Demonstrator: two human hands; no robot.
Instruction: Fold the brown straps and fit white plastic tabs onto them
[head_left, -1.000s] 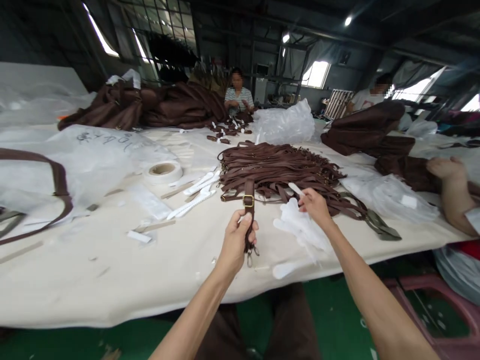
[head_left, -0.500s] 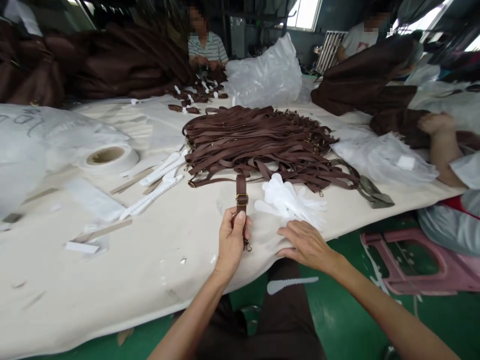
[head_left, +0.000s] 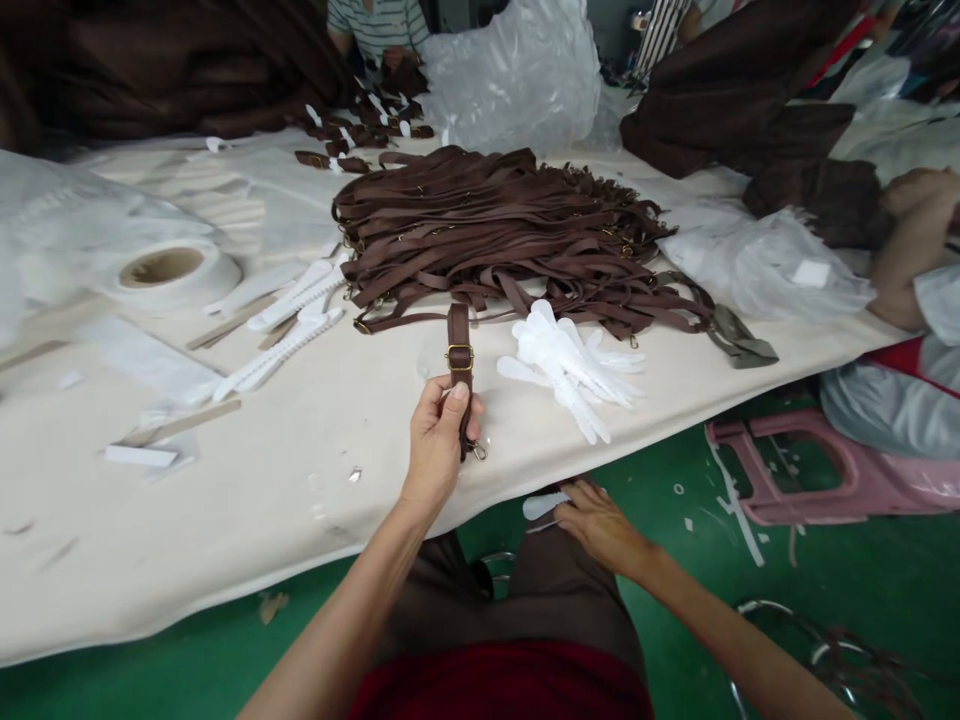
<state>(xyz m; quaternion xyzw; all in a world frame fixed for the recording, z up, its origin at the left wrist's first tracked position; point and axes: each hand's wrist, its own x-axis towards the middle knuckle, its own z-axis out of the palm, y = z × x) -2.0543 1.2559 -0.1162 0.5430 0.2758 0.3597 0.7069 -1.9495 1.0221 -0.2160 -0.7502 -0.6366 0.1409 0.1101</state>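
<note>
My left hand (head_left: 436,440) is closed round a folded brown strap (head_left: 459,335), held upright above the table's front edge. A brass slide buckle (head_left: 460,357) shows above my thumb, and a metal clasp (head_left: 478,452) hangs below my fingers. Down at my thigh, my right hand (head_left: 600,522) has its fingers closed over the narrow part of a white plastic strip (head_left: 544,506), whose rounded end sticks out to the left. A loose heap of similar white strips (head_left: 574,365) lies on the table right of the strap. Behind it is a large pile of brown straps (head_left: 495,230).
On the left are a white tape roll (head_left: 172,275), more toothed white strips (head_left: 281,350) and paper scraps. Clear plastic bags (head_left: 517,80) and dark brown material (head_left: 720,90) lie farther back. Co-workers sit across and at right, near a pink stool (head_left: 787,465).
My right hand has moved from beside the strip heap down to my thigh, onto the white strip there. My left hand still holds the strap. The view has tilted downward.
</note>
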